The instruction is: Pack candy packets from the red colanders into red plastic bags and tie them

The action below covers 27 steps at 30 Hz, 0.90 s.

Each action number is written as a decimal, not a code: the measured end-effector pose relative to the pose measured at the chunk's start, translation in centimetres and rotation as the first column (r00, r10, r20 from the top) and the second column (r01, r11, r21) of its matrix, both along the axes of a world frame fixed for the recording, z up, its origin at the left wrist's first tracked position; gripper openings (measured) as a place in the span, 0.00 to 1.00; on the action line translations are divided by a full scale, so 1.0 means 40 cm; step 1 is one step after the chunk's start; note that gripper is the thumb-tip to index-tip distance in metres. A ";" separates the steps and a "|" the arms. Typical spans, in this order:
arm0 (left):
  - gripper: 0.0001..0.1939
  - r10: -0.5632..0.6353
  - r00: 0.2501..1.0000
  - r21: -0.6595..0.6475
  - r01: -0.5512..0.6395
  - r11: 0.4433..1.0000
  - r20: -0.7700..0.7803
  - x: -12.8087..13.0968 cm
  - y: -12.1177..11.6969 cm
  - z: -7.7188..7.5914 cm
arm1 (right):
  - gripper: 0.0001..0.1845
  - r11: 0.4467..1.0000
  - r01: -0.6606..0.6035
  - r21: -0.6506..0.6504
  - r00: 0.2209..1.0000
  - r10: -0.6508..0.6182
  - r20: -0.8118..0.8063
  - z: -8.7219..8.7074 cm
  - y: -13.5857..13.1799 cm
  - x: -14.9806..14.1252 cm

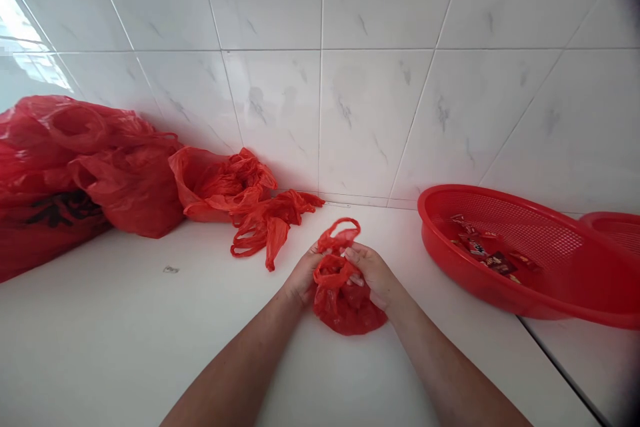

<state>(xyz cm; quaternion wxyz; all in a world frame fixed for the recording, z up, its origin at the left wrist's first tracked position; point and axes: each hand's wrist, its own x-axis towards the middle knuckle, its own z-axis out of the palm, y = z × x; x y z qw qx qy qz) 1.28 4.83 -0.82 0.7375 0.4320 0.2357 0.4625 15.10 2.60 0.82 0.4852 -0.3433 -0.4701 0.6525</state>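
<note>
A small red plastic bag (350,313) rests on the white table in front of me, its handle loops standing up toward the wall. My left hand (304,277) grips the bag's gathered neck from the left, its fingers partly hidden by the plastic. From the right, my right hand (373,273) pinches the same neck with thumb and fingers. The bag's lower part bulges, but what is inside cannot be made out. Just beyond my left hand lie loose, crumpled red plastic bags (275,223).
Large filled red bags (135,193) stand along the wall at the left. At the right is a red plastic basket (465,273) with several small wrapped packets (497,262) in it, and a second red basket (613,223) behind. White tiles (375,113) close off the table's back.
</note>
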 end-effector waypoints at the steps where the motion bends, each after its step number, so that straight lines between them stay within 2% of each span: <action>1: 0.11 -0.064 0.998 -0.010 0.064 0.998 -0.026 0.004 -0.001 0.000 | 0.15 1.000 -0.013 0.005 1.000 0.013 -0.006 -0.001 0.001 0.000; 3: 0.09 -0.129 0.990 -0.019 0.128 0.992 -0.060 0.013 -0.003 -0.002 | 0.15 1.000 0.022 -0.002 1.000 -0.022 -0.019 -0.005 0.007 0.000; 5: 0.11 -0.072 0.995 -0.003 0.072 0.997 -0.062 0.019 -0.004 -0.007 | 0.15 0.993 0.113 -0.025 0.993 -0.114 -0.024 -0.012 0.015 0.000; 8: 0.25 0.005 0.998 0.042 -0.003 0.999 -0.056 0.019 -0.008 -0.016 | 0.16 0.966 0.254 -0.056 0.967 -0.255 -0.012 -0.025 0.030 0.004; 11: 0.44 0.010 0.995 0.135 0.003 0.991 -0.095 0.017 -0.014 -0.017 | 0.13 0.933 0.352 -0.075 0.936 -0.350 0.028 -0.036 0.038 0.006; 13: 0.48 0.034 0.991 0.182 -0.010 0.983 -0.129 0.019 -0.017 -0.015 | 0.13 0.917 0.397 -0.049 0.916 -0.392 0.082 -0.041 0.037 0.003; 14: 0.46 0.058 0.988 0.187 -0.031 0.982 -0.140 0.021 -0.017 -0.013 | 0.12 0.915 0.404 -0.017 0.910 -0.400 0.113 -0.043 0.034 0.001; 16: 0.33 0.097 0.985 0.158 -0.074 0.985 -0.140 0.024 -0.015 -0.010 | 0.13 0.927 0.371 0.058 0.914 -0.376 0.153 -0.043 0.028 -0.003; 17: 0.26 0.097 0.987 0.134 -0.079 0.988 -0.132 0.025 -0.014 -0.009 | 0.14 0.940 0.329 0.087 0.928 -0.339 0.156 -0.041 0.025 -0.004; 19: 0.19 0.073 0.992 0.095 -0.064 0.993 -0.104 0.024 -0.011 -0.006 | 0.17 0.973 0.212 0.095 0.966 -0.223 0.130 -0.036 0.020 -0.001; 23: 0.17 0.072 0.995 0.030 -0.070 0.997 -0.068 0.014 -0.005 -0.006 | 0.29 1.000 -0.028 0.013 1.000 0.028 -0.001 -0.025 0.016 0.018; 25: 0.15 0.112 0.991 -0.033 -0.115 0.993 -0.079 0.010 0.000 -0.009 | 0.32 0.998 -0.060 0.003 0.998 0.060 -0.016 -0.021 0.015 0.027; 27: 0.16 0.151 0.985 -0.095 -0.158 0.983 -0.081 0.007 0.006 -0.014 | 0.27 0.998 -0.058 0.010 0.998 0.058 0.038 -0.017 0.013 0.032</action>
